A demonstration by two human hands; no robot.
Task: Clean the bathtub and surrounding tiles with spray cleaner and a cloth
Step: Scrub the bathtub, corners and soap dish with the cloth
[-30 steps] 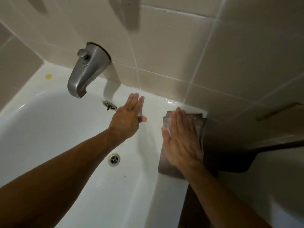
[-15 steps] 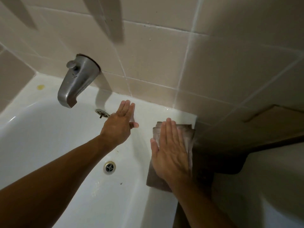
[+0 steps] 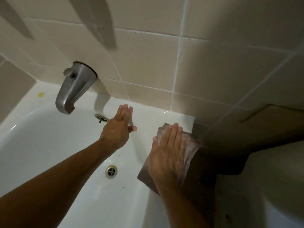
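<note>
At the tub's near right corner, right hand [image 3: 167, 150] lies flat on a brown cloth [image 3: 189, 152], fingers straight and together, pressing it onto the white rim of the bathtub [image 3: 148, 116]. Cloth is folded, draped over the rim edge just beside the dark side panel [image 3: 230, 148]; its far end sits close to the tiled wall [image 3: 148, 63]. Over the last second the hand and cloth look to have slid only slightly along the rim toward the wall corner; most of the shift in view is head movement. So wiping of the rim is in progress, short strokes, not a new area.

Left hand [image 3: 118, 127] is released, fingers straight, thumb out, palm against the tub's end wall just right of the overflow plate [image 3: 101, 117]. It holds nothing and sits where it was a second ago, probably bracing.

Spout [image 3: 74, 89] is above left, with water beads on it. Drain [image 3: 111, 171] is on the tub floor between the two arms. A yellow spot [image 3: 40, 94] remains on the far left rim corner, and a small dark speck [image 3: 123, 187] lies on the floor near the drain. Rim near the wall shines wet. No spray bottle in view.

Judgement: rim corner nearly covered; far rim stain, floor and tiles probably not yet done.
</note>
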